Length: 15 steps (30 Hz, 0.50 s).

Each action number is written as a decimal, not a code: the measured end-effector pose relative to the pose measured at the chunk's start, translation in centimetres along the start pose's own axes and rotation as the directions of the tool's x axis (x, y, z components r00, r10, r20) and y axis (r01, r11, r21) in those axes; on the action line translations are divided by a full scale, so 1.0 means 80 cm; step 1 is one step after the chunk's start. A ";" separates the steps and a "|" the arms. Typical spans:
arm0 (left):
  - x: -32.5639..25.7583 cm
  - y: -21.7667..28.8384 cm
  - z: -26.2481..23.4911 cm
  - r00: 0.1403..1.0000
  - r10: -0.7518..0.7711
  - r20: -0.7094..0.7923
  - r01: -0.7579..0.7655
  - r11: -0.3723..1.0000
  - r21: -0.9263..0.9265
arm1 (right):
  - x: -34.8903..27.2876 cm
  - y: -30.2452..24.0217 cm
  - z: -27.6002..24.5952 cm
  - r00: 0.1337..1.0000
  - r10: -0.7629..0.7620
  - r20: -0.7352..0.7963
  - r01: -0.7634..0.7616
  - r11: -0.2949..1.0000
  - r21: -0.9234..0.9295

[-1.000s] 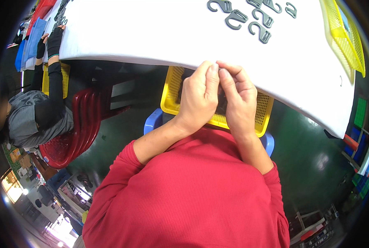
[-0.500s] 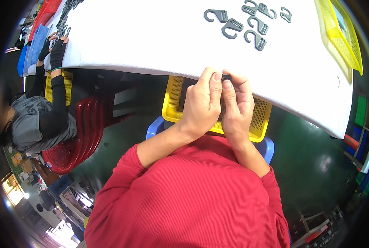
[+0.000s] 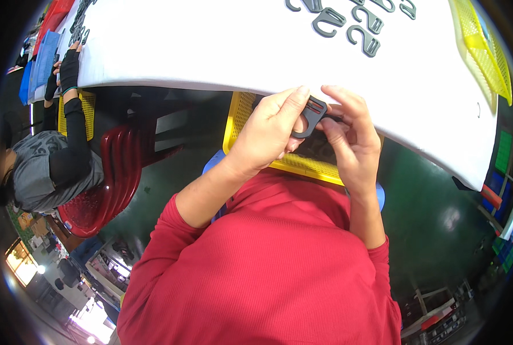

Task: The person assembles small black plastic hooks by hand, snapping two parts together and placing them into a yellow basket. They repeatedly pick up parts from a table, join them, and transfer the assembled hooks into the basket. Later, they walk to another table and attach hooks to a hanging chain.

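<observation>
A black plastic hook with a slotted end (image 3: pixel 314 117) is pinched between the thumb and fingers of my left hand (image 3: pixel 271 129), above the table's near edge. Its slots face up, and part of its curved end is covered by fingers. Close beside it on the right is my right hand (image 3: pixel 357 135), index finger raised and thumb bent inward. A dark piece shows between that hand's thumb and fingers, too covered to identify. Several similar black hooks (image 3: pixel 364 40) lie loose on the white tabletop (image 3: pixel 210 52) ahead. Under my hands sits a yellow perforated basket (image 3: pixel 311 168) with dark pieces inside.
At the table's right end is a yellow mesh basket (image 3: pixel 483 54). On the left, a co-worker in black gloves (image 3: pixel 69 69) handles a pile of black hooks (image 3: pixel 79 26) near a blue basket (image 3: pixel 45 57). Stacked red chairs (image 3: pixel 118 172) stand between us.
My hands have moved apart and turned, bringing the black hook in my left hand into view. My right hand has shifted right, with its index finger raised. The loose hooks appear higher in the view.
</observation>
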<state>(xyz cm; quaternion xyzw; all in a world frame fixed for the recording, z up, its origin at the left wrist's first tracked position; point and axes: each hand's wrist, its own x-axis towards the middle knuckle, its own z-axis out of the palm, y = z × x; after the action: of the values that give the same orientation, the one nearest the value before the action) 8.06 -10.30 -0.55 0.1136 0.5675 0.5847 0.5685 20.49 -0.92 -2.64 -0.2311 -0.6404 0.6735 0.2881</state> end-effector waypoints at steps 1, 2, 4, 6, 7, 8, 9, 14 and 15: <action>0.000 0.004 -0.001 0.996 -0.068 0.054 0.074 0.992 -0.105 | 0.006 -0.005 -0.008 0.978 -0.168 0.121 0.198 0.934 -0.297; 0.000 0.007 -0.003 0.985 -0.131 0.115 0.152 0.967 -0.204 | 0.006 -0.002 -0.010 0.966 -0.216 0.145 0.254 0.904 -0.343; 0.007 -0.003 -0.019 0.981 -0.083 0.177 0.101 0.990 -0.100 | 0.009 0.001 -0.015 0.931 -0.307 0.200 0.365 0.824 -0.433; 0.008 -0.005 -0.016 0.995 0.101 -0.024 -0.093 0.973 0.210 | 0.010 -0.007 -0.019 0.979 -0.129 0.156 0.182 0.901 -0.394; 0.010 -0.004 -0.016 0.971 0.222 -0.093 -0.181 0.928 0.325 | 0.004 -0.016 -0.015 0.992 0.067 0.104 -0.037 0.961 -0.275; 0.008 0.000 -0.017 0.978 0.201 -0.064 -0.172 0.935 0.311 | 0.000 -0.020 -0.014 0.961 0.267 0.079 -0.254 0.957 -0.140; 0.004 0.008 -0.015 0.983 0.180 -0.037 -0.161 0.941 0.297 | 0.001 -0.019 -0.015 0.928 0.358 0.105 -0.366 0.928 0.071; -0.005 0.009 -0.013 0.990 0.143 -0.005 -0.137 0.959 0.247 | -0.001 -0.009 -0.019 0.909 0.404 0.099 -0.416 0.886 0.205; -0.005 0.007 -0.014 0.990 0.140 -0.012 -0.134 0.968 0.211 | -0.002 -0.008 -0.018 0.913 0.400 0.076 -0.407 0.885 0.228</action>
<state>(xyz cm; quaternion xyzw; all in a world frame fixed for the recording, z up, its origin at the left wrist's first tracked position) 6.99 -11.02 -0.27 0.2040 0.6245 0.5608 0.5039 21.67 0.02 -2.15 -0.3137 -0.4963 0.7937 0.1590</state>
